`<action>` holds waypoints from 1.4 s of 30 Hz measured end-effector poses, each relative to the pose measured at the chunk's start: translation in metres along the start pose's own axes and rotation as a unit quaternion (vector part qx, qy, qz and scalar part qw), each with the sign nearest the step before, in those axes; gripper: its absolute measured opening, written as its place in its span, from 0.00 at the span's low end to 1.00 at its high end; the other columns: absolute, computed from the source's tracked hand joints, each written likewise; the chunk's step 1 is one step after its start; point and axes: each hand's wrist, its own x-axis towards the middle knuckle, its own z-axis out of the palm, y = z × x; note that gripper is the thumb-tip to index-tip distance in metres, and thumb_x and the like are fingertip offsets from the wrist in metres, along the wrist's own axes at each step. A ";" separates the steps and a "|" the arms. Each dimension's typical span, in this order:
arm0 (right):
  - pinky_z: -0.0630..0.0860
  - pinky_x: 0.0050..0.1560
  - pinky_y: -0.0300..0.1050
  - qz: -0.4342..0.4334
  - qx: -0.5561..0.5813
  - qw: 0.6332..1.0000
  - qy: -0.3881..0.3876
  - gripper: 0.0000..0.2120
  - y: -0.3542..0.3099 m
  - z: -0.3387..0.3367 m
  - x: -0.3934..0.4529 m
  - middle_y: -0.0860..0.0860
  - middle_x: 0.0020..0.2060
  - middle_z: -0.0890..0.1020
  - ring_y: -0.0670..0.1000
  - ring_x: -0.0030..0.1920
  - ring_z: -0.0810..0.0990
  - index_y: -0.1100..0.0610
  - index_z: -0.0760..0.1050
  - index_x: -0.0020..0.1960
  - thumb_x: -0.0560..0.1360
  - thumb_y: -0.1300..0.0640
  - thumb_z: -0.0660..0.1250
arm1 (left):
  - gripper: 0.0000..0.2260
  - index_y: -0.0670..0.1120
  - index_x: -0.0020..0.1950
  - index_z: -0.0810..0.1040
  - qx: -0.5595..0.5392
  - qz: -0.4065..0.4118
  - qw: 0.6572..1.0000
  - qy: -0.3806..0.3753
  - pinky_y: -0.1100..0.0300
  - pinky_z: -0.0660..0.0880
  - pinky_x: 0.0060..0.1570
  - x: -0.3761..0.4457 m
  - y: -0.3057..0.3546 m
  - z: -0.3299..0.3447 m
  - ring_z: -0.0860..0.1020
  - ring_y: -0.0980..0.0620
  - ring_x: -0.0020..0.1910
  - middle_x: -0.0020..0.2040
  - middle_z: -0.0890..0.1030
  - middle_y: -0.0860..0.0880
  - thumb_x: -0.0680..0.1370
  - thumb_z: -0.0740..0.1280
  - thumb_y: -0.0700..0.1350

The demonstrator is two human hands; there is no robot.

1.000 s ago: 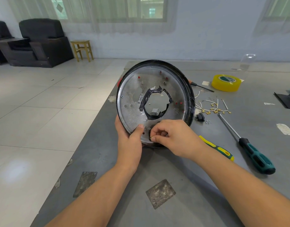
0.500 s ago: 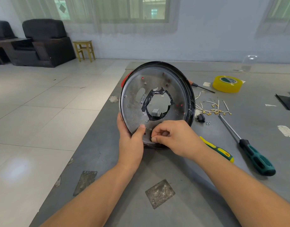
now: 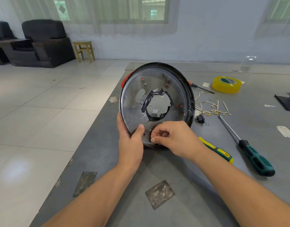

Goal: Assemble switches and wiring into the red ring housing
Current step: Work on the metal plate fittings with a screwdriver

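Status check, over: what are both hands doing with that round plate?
Left hand grips housing upright by its rim. Right hand pinches something small at lower edge. Nothing in the way.

dull scuffed metal plate [image 3: 134, 102], glossy black rim [image 3: 190, 102]

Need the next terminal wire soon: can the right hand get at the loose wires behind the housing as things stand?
Probably yes, once freed. The right hand is pinching something small at the housing rim; the wires lie uncovered on the table, right of it.

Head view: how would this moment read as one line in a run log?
housing: upright on table | left hand: grips rim | right hand: pinches at lower edge, item hidden | screwdrivers: idle
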 end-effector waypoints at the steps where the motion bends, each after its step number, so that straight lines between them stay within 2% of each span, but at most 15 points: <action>1: 0.74 0.41 0.33 -0.003 -0.002 1.000 -0.001 0.04 0.000 0.000 0.001 0.45 0.38 0.84 0.45 0.39 0.79 0.48 0.84 0.42 0.73 0.55 0.77 | 0.35 0.61 0.80 0.63 -0.002 -0.002 1.000 -0.001 0.32 0.74 0.69 0.000 0.000 0.000 0.79 0.42 0.69 0.71 0.80 0.51 0.75 0.69 0.46; 6: 0.76 0.42 0.35 -0.013 0.008 1.000 -0.004 0.04 0.005 0.000 0.001 0.44 0.39 0.84 0.44 0.40 0.80 0.47 0.84 0.44 0.74 0.55 0.77 | 0.38 0.63 0.80 0.63 -0.012 -0.008 1.000 0.005 0.32 0.74 0.69 -0.001 0.000 -0.001 0.79 0.42 0.70 0.71 0.79 0.51 0.71 0.72 0.53; 21: 0.75 0.45 0.32 -0.029 0.008 1.000 -0.010 0.04 0.008 0.000 0.001 0.42 0.41 0.83 0.43 0.43 0.80 0.48 0.85 0.49 0.75 0.56 0.77 | 0.35 0.64 0.79 0.63 -0.016 -0.011 1.000 0.008 0.33 0.74 0.69 0.002 -0.002 -0.002 0.79 0.43 0.69 0.71 0.80 0.52 0.75 0.70 0.48; 26: 0.74 0.45 0.30 -0.030 0.015 0.999 -0.002 0.05 0.007 0.000 0.000 0.41 0.42 0.83 0.42 0.44 0.80 0.49 0.85 0.50 0.75 0.55 0.77 | 0.37 0.65 0.78 0.64 -0.017 -0.009 1.000 0.012 0.32 0.74 0.68 0.002 -0.002 -0.002 0.79 0.43 0.69 0.70 0.80 0.52 0.71 0.72 0.54; 29: 0.75 0.45 0.30 -0.044 0.026 0.998 0.030 0.05 0.006 -0.004 -0.002 0.42 0.43 0.83 0.43 0.44 0.81 0.51 0.85 0.50 0.75 0.56 0.77 | 0.37 0.66 0.78 0.65 -0.024 -0.006 1.000 0.015 0.33 0.75 0.67 0.003 -0.002 -0.003 0.80 0.43 0.68 0.70 0.80 0.53 0.70 0.72 0.55; 31: 0.74 0.45 0.30 -0.049 0.027 0.995 0.085 0.03 0.007 -0.013 -0.005 0.43 0.42 0.83 0.44 0.43 0.81 0.50 0.85 0.49 0.76 0.56 0.76 | 0.36 0.66 0.77 0.65 -0.028 -0.006 0.999 0.023 0.34 0.75 0.67 0.005 -0.002 -0.005 0.80 0.45 0.69 0.70 0.80 0.55 0.70 0.71 0.54; 34: 0.71 0.44 0.28 -0.020 -0.037 0.986 0.161 0.02 0.019 -0.038 -0.014 0.43 0.39 0.81 0.43 0.43 0.79 0.49 0.83 0.47 0.77 0.55 0.74 | 0.34 0.68 0.77 0.65 -0.029 -0.004 0.999 0.039 0.36 0.75 0.68 0.008 0.000 -0.009 0.79 0.48 0.69 0.70 0.79 0.58 0.73 0.70 0.51; 36: 0.68 0.43 0.28 0.042 -0.130 0.982 0.132 0.04 0.031 -0.054 -0.022 0.43 0.42 0.79 0.41 0.43 0.77 0.49 0.80 0.49 0.78 0.50 0.73 | 0.33 0.68 0.77 0.65 -0.037 -0.007 0.998 0.048 0.37 0.75 0.69 0.010 0.001 -0.010 0.79 0.48 0.70 0.70 0.79 0.59 0.74 0.69 0.49; 38: 0.69 0.48 0.35 0.141 -0.208 0.967 0.038 0.13 0.041 -0.059 -0.030 0.45 0.49 0.76 0.41 0.46 0.74 0.48 0.75 0.55 0.78 0.41 0.69 | 0.33 0.67 0.77 0.65 -0.057 -0.013 0.996 0.062 0.37 0.76 0.68 0.012 0.002 -0.012 0.79 0.48 0.69 0.70 0.79 0.58 0.75 0.69 0.47; 40: 0.73 0.56 0.44 0.218 -0.241 0.945 -0.047 0.20 0.044 -0.058 -0.038 0.47 0.56 0.73 0.47 0.55 0.75 0.48 0.71 0.60 0.77 0.36 0.67 | 0.32 0.66 0.78 0.65 -0.075 -0.014 0.994 0.072 0.37 0.78 0.66 0.014 0.003 -0.012 0.80 0.48 0.68 0.70 0.79 0.57 0.78 0.68 0.43; 42: 0.72 0.59 0.46 0.240 -0.244 0.936 -0.080 0.22 0.040 -0.057 -0.043 0.48 0.58 0.71 0.51 0.59 0.73 0.48 0.69 0.63 0.76 0.37 0.68 | 0.31 0.65 0.78 0.65 -0.082 -0.011 0.993 0.078 0.39 0.80 0.63 0.015 0.002 -0.015 0.80 0.48 0.67 0.69 0.80 0.57 0.81 0.67 0.40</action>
